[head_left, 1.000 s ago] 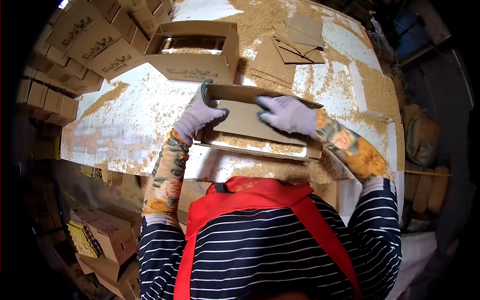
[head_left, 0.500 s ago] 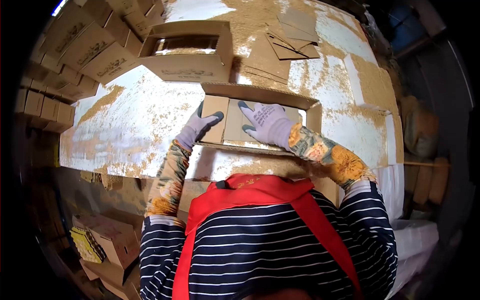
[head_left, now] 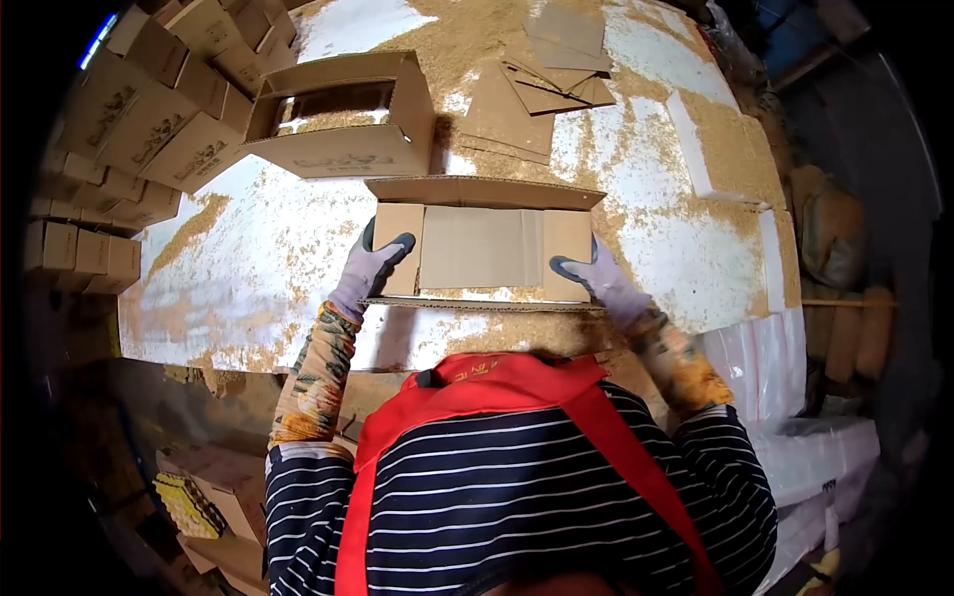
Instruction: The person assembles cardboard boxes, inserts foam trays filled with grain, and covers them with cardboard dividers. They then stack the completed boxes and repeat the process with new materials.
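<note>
In front of me a long cardboard box point(head_left: 487, 192) lies on the table, its two long flaps standing up. Both short end flaps are folded inward. Between them a flat cardboard sheet point(head_left: 477, 248) covers most of the opening, with sawdust-like bits and white showing along its near edge. My left hand point(head_left: 373, 266), in a grey-dipped lilac glove, grips the left end, thumb over that end flap. At the opposite end my right hand point(head_left: 601, 278) has its thumb on the right flap, its fingers partly hidden outside the box.
A second open cardboard box point(head_left: 348, 154) stands behind, to the left. Flat cardboard pieces point(head_left: 512, 114) lie at the back. Stacked cartons point(head_left: 149, 109) fill the far left. A white foam block point(head_left: 730, 149) covered in sawdust-like bits sits at the right edge of the table point(head_left: 238, 298).
My right hand has moved from the middle of the cardboard sheet to the right end of the box. That end flap is now folded in. My left hand keeps its grip.
</note>
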Action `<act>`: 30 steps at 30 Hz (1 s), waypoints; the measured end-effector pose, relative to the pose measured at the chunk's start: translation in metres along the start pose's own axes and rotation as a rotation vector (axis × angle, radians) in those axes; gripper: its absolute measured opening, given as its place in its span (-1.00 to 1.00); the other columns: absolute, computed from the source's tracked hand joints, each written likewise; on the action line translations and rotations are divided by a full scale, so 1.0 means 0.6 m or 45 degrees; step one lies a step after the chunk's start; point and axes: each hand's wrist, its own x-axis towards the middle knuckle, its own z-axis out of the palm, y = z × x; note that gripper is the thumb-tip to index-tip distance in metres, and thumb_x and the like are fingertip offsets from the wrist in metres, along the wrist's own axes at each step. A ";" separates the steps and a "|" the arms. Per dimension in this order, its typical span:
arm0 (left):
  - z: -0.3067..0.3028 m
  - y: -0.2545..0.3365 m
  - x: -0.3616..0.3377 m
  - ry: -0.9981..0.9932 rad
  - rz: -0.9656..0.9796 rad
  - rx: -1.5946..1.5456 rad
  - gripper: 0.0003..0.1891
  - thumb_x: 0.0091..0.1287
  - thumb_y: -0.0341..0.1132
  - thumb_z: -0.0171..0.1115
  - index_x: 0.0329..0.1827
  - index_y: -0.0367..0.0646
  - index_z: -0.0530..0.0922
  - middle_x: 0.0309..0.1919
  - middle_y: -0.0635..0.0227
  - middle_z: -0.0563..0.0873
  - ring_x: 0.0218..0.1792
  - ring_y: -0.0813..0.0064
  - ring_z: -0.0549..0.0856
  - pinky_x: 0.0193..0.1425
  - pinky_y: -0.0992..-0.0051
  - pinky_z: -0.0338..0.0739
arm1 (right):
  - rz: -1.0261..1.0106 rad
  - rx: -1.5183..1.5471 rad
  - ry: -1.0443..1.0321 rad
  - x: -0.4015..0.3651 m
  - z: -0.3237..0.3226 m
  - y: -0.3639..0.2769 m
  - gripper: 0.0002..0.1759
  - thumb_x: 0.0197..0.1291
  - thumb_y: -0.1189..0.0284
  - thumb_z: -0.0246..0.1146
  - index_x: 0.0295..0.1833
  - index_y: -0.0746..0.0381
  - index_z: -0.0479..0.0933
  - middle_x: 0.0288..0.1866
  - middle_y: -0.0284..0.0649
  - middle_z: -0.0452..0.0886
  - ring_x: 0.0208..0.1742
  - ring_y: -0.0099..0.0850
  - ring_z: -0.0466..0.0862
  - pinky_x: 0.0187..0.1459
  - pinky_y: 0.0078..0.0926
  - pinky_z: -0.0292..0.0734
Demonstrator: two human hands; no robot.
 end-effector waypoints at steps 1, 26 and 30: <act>0.001 -0.003 0.003 0.000 0.069 -0.054 -0.42 0.29 -0.37 0.39 0.39 -0.11 0.41 -0.36 0.54 0.68 -0.66 0.79 0.37 -0.62 0.68 0.24 | -0.005 0.008 -0.012 0.004 0.000 0.004 -0.16 0.11 0.51 0.45 0.49 0.26 0.21 0.30 -0.11 0.51 0.31 -0.33 0.49 0.39 -0.37 0.37; -0.106 0.582 0.099 0.162 1.136 0.177 -0.51 0.42 -0.02 0.24 0.25 -0.19 0.59 0.03 0.26 0.72 -0.04 0.55 0.68 0.05 0.51 0.59 | -0.828 -0.180 0.240 0.206 0.011 -0.271 -0.49 0.48 0.15 0.12 0.40 0.18 0.38 0.17 -0.14 0.60 0.05 -0.39 0.64 0.07 -0.44 0.59; -0.221 0.580 0.103 0.275 0.854 0.091 -0.47 0.35 0.04 0.32 0.14 -0.27 0.65 -0.12 0.27 0.77 -0.18 0.57 0.72 -0.06 0.53 0.62 | -0.603 0.742 -0.019 0.292 0.135 -0.333 -0.40 0.36 0.15 0.32 0.29 0.37 0.43 0.09 -0.30 0.56 0.04 -0.54 0.52 0.07 -0.45 0.50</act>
